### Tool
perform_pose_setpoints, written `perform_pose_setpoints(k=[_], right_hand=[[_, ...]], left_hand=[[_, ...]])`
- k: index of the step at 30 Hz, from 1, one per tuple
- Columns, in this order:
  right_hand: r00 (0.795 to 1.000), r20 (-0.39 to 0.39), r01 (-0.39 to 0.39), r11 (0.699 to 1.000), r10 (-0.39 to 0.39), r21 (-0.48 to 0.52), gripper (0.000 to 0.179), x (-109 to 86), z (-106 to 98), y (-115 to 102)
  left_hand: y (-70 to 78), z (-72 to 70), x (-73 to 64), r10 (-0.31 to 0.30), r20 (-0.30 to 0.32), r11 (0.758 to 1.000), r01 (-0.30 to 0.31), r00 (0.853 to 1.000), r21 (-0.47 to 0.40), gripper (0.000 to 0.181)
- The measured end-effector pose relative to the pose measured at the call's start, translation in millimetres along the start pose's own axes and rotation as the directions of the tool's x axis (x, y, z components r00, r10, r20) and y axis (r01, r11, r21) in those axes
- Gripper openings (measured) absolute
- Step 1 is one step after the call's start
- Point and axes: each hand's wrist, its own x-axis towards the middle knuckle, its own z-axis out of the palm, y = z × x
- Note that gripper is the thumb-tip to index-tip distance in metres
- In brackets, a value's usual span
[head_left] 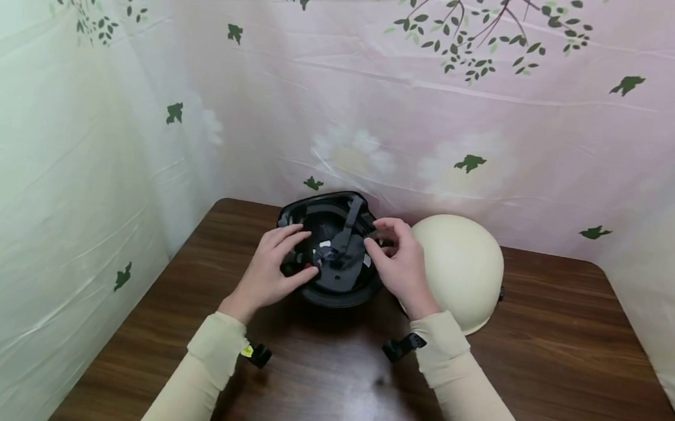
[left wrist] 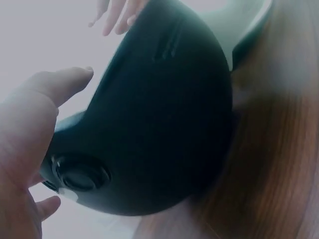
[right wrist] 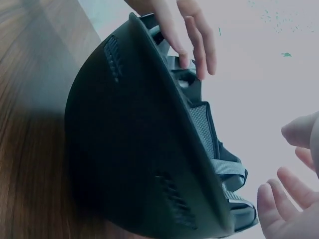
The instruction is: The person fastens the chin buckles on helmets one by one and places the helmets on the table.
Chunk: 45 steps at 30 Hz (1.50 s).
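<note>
Head view shows me, from the left, the left hand (head_left: pixel 272 265) with thumb and fingers spread wide over the left edge of a black helmet (head_left: pixel 337 298); whether they touch it, I can't tell. On the left wrist view I get a round knob (left wrist: pixel 79 174) on the shell, just beside that hand. To the left hand's right, between both hands, the helmet rests hollow side up on the brown table (head_left: pixel 562 309), a dark strap (head_left: pixel 352 219) running across its inside. Next I have the right hand (head_left: pixel 402 264) at the helmet's right edge, fingers loosely bent, a gap between them and the thumb. Just right of that hand, and partly hidden by it, sits a cream helmet (head_left: pixel 461 268), dome up.
</note>
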Motion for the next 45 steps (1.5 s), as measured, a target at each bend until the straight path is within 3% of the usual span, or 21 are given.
perform_pose_setpoints(k=[4, 11, 22, 32, 45], right_hand=[[0.999, 0.003, 0.034, 0.997, -0.033, -0.071, 0.036, -1.1, -3, 5], [0.998, 0.048, 0.058, 0.983, -0.051, -0.176, 0.045, 0.3, -2, 12], [0.998, 0.06, 0.013, 0.987, -0.003, -0.157, 0.052, -4.6, -3, 17], [0.997, 0.074, -0.023, 0.991, 0.033, -0.131, 0.053, -4.8, -3, 15], [0.996, 0.074, -0.04, 0.993, 0.048, -0.11, 0.049, -6.8, -2, 10]], left_hand=[[-7.6, 0.9, -6.3, -0.053, 0.028, 0.999, 0.053, 0.998, -0.011, 0.066], [-16.6, -2.4, -10.8, -0.112, 0.008, 0.992, 0.112, 0.994, -0.062, 0.066], [-25.5, -6.8, -18.6, -0.178, 0.0, 0.978, 0.177, 0.984, -0.114, 0.068], [-33.1, -12.1, -20.8, -0.19, -0.002, 0.972, 0.188, 0.982, -0.143, 0.07], [-44.7, -14.0, -25.3, -0.271, 0.097, 0.938, 0.285, 0.958, -0.199, 0.072]])
